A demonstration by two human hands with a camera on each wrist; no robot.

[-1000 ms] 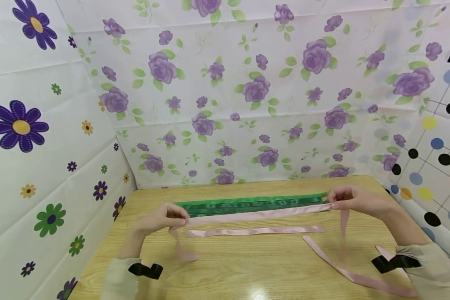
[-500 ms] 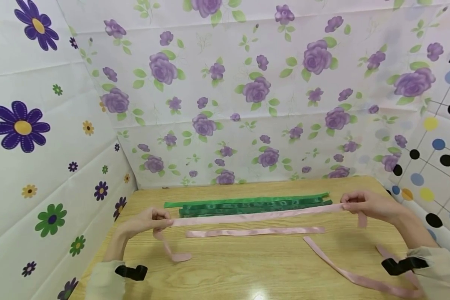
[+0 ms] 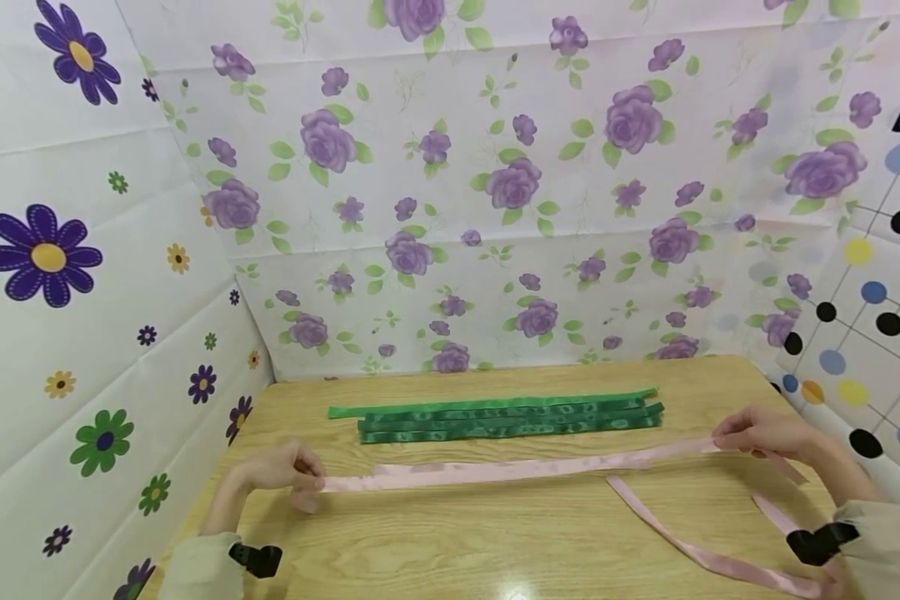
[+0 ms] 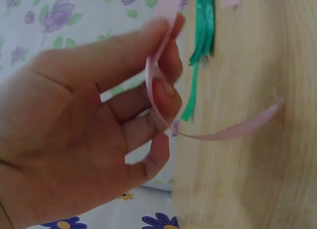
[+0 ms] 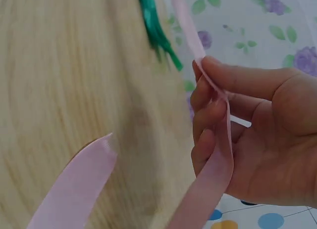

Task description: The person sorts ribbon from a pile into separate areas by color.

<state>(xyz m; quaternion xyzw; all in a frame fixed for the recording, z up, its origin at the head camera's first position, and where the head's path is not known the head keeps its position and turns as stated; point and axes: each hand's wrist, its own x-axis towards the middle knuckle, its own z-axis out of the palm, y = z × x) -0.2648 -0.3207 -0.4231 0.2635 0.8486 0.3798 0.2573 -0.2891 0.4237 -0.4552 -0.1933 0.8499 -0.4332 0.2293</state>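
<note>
Between my two hands a long pink satin ribbon [image 3: 682,449] is stretched above the table. My left hand [image 3: 281,468] pinches it on the left between thumb and fingers; in the left wrist view the ribbon's tail [image 4: 233,132] curls off past the fingers. On the right, my right hand [image 3: 768,433] pinches the ribbon, and its loose tail [image 5: 198,199] runs down across the palm side. A shorter pink ribbon [image 3: 393,470] lies flat on the table, mostly covered by the stretched one in the head view.
Several dark green ribbons [image 3: 510,422] lie side by side behind the pink one, with a bright green ribbon [image 3: 450,406] at their far side. Another pink ribbon [image 3: 690,550] curves across the right front of the wooden table [image 3: 420,550]. Printed cloth [image 3: 465,183] hangs behind.
Both hands have spread apart and come nearer to me with the stretched ribbon. It has left the dark green ribbons' front edge and now overlaps the flat pink ribbon.
</note>
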